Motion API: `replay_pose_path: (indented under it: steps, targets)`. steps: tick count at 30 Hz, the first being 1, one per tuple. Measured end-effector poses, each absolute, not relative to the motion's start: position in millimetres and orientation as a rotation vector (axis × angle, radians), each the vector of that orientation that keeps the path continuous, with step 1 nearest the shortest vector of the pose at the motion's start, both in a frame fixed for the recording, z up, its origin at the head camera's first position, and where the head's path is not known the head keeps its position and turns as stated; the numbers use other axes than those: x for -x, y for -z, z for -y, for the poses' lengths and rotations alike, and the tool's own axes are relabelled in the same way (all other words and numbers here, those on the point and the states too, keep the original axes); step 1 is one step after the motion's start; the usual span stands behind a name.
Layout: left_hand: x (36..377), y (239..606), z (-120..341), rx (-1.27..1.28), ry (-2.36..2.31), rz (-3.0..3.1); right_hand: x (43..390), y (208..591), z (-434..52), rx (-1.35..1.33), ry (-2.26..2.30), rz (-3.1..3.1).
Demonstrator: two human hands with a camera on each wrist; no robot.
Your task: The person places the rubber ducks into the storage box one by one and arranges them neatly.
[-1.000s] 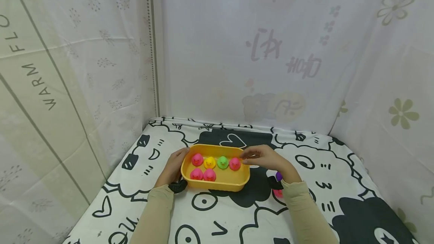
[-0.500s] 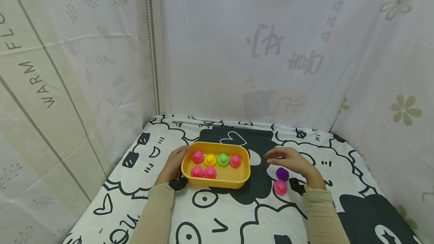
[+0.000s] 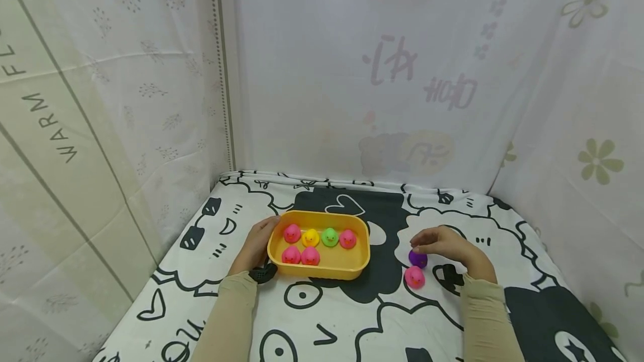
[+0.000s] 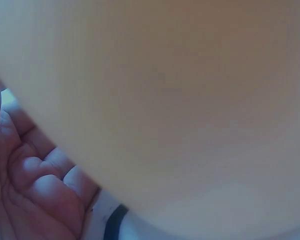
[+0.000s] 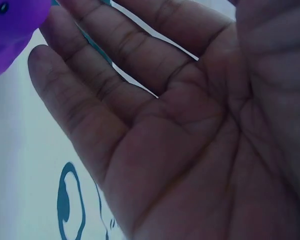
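Observation:
A yellow tray (image 3: 322,270) sits on the patterned cloth with several small ducks in it: pink ones (image 3: 291,233), a yellow one (image 3: 310,237) and a green one (image 3: 329,236). My left hand (image 3: 256,246) grips the tray's left end; in the left wrist view its curled fingers (image 4: 35,190) lie against the tray wall (image 4: 180,100). My right hand (image 3: 443,243) hovers to the right of the tray, palm (image 5: 165,125) spread, its fingertips at a purple duck (image 3: 417,259) (image 5: 10,25). A pink duck (image 3: 415,276) lies on the cloth just in front of the purple one.
The black-and-white cartoon cloth (image 3: 352,312) covers the table. Pale fabric walls (image 3: 352,71) close it in at the back and on both sides. Beige sleeves (image 3: 226,317) cover both forearms.
My right hand left the tray's right end, moved right and came down over the purple duck. My left hand and the tray stayed put.

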State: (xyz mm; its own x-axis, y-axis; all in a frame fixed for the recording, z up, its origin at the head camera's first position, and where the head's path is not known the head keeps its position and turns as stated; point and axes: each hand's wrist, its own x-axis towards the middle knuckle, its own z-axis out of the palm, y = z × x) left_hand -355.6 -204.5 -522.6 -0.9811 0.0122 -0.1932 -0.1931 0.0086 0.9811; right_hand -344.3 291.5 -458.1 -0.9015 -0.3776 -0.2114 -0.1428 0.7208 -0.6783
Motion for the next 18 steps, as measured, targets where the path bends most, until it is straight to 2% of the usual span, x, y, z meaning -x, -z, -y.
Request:
replay_pose_path:
  steps: [18]
  targets:
    - [348.9,513.0,203.5,0.130,-2.091,-2.108,349.6,478.4,-312.0,0.391,1.107,-2.440]
